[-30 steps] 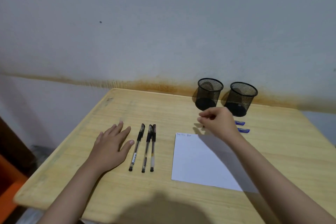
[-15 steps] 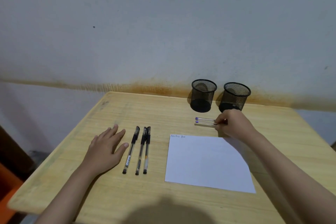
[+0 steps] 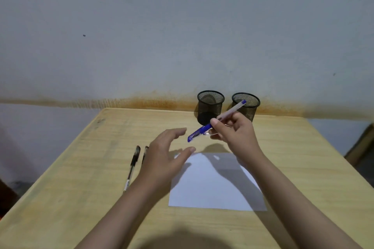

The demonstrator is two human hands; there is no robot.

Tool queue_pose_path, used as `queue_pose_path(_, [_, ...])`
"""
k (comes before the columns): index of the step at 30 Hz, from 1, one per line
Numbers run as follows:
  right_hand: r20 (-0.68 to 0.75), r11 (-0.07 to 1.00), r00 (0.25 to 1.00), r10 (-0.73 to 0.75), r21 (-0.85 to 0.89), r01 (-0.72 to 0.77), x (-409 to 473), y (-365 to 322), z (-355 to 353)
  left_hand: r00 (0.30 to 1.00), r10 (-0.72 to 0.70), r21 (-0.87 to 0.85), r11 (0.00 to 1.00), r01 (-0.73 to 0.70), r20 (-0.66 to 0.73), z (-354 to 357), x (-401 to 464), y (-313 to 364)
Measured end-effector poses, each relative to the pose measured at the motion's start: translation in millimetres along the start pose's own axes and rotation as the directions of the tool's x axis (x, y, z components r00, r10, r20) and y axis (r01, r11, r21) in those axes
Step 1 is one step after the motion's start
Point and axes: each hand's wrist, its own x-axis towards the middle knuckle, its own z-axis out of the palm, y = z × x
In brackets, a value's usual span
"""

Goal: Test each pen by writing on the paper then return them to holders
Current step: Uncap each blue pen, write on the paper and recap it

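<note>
My right hand (image 3: pixel 235 134) holds a blue-capped pen (image 3: pixel 204 130) in the air above the far edge of the white paper (image 3: pixel 214 188), cap end pointing left and down. My left hand (image 3: pixel 165 153) hovers open just left of the cap, fingers spread, a small gap from it. Black pens (image 3: pixel 132 164) lie on the wooden table (image 3: pixel 81 168) to the left of the paper, partly hidden by my left hand. Two black mesh holders, the left holder (image 3: pixel 210 106) and the right holder (image 3: pixel 248 105), stand at the back by the wall.
A grey wall with a rusty stain line rises right behind the table's far edge. The floor drops away past the table's left and right edges. A dark object (image 3: pixel 362 147) shows at the far right.
My right hand picked a blue pen up off the table near the holders and raised it. My left hand left the table beside the black pens and moved up toward the pen's cap.
</note>
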Motion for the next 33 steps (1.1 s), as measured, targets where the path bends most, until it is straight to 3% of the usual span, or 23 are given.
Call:
queue_pose_path(3, [-0.034, 0.993, 0.997, 0.075, 0.093, -0.071, -11, 0, -5, 0.974, 0.220, 0.007, 0.975, -0.220, -0.058, 18, 6, 15])
queue_pose_path(5, [-0.044, 0.990, 0.995, 0.087, 0.115, -0.081, -17, 2, -9, 0.949, 0.294, 0.002, 0.955, -0.295, -0.115, 26, 9, 19])
queue_pose_path(10, [0.039, 1.000, 0.999, 0.017, 0.015, -0.017, -24, 7, -14, 0.938, 0.330, -0.038, 0.941, -0.336, -0.110, 37, 11, 23])
queue_pose_path(20, [-0.109, 0.969, 0.964, -0.244, -0.067, 0.238, -34, 18, -1, 0.904, 0.427, 0.006, 0.904, -0.427, -0.035, 29, 27, 12])
queue_pose_path(23, [-0.338, 0.959, 0.905, -0.258, 0.022, 0.282, -25, 2, -32, 0.959, 0.182, -0.001, 0.982, -0.187, -0.219, -1, 33, -17])
queue_pose_path(25, [-0.436, 0.946, 0.856, -0.279, 0.026, 0.322, -18, -12, -61, 0.953, 0.038, 0.043, 0.999, -0.026, -0.299, -29, 39, -39])
queue_pose_path(30, [-0.287, 0.983, 0.945, -0.154, 0.052, 0.176, -21, -1, -46, 0.996, 0.009, 0.175, 0.985, 0.006, -0.088, -11, 51, -47])
queue_pose_path(33, [-0.265, 0.988, 0.960, -0.091, 0.099, 0.121, -25, 6, -37, 0.996, -0.071, 0.186, 0.981, 0.060, 0.052, 11, 53, -51])
